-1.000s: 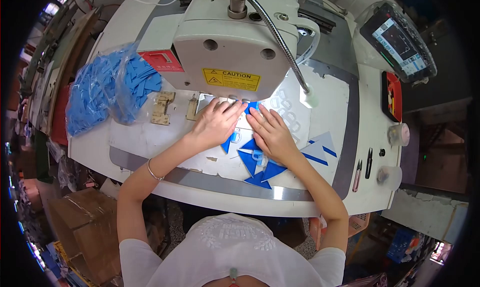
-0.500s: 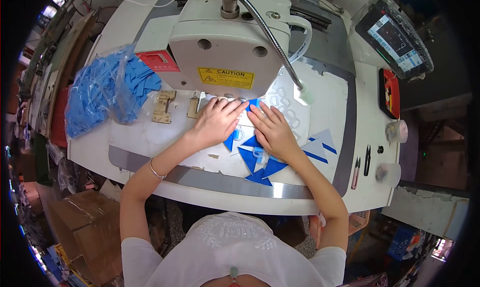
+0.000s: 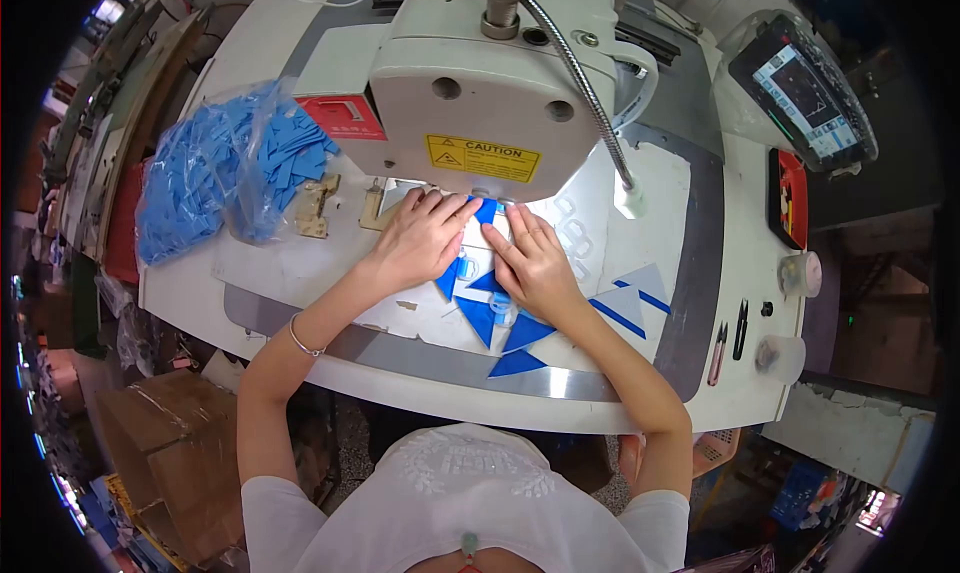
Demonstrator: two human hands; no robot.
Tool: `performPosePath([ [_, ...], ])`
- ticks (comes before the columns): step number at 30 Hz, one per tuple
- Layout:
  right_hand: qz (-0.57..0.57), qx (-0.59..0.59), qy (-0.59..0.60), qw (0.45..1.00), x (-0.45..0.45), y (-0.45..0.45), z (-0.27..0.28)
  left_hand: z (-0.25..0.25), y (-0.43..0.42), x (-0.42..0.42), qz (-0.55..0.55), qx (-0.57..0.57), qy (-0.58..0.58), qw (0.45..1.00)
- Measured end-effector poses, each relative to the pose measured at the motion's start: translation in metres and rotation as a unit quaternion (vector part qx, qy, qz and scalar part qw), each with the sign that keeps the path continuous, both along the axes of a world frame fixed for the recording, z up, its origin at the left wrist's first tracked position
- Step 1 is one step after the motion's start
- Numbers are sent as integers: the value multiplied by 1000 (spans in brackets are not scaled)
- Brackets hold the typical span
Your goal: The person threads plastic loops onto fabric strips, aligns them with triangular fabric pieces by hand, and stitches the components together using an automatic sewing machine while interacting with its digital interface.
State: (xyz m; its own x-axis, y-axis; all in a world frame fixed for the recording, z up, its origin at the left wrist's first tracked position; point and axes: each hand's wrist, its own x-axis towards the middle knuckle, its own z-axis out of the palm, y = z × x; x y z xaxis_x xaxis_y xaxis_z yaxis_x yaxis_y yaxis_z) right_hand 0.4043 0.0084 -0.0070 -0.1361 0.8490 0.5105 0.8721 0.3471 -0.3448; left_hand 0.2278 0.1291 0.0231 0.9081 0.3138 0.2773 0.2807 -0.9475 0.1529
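Observation:
Under the head of a white industrial sewing machine (image 3: 480, 103) lies a small blue fabric piece (image 3: 487, 211). My left hand (image 3: 418, 241) rests flat to its left, fingers stretched so that the tips touch it. From the other side my right hand (image 3: 535, 265) lies flat, its fingers extended beside the same piece. Just below the hands are several blue triangles (image 3: 476, 319), and a light-blue translucent part (image 3: 500, 308) sits among them. Another light-blue part (image 3: 466, 267) is near my left palm. The fingers hide part of the work.
A plastic bag of light-blue pieces (image 3: 205, 173) stands left. Grey-and-blue triangles (image 3: 622, 308) lie right of my forearm. Further right are snips (image 3: 740, 330), a pink-handled tool (image 3: 717, 355), small tubs (image 3: 780, 359), a red-edged tray (image 3: 788, 198) and a control screen (image 3: 805, 93).
The whole view has shifted slightly, with the machine appearing further right. Both hands stay at the blue piece, and the right fingers show a little more spread.

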Motion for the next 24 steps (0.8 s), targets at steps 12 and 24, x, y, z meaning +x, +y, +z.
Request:
performPosePath([
  [12,-19,39,-34,998,-2,3,1,5,-2,-4,6,-20,-3,1000],
  [24,-29,85,-13,996,14,28,5,-3,23,14,17,-31,-16,999],
])
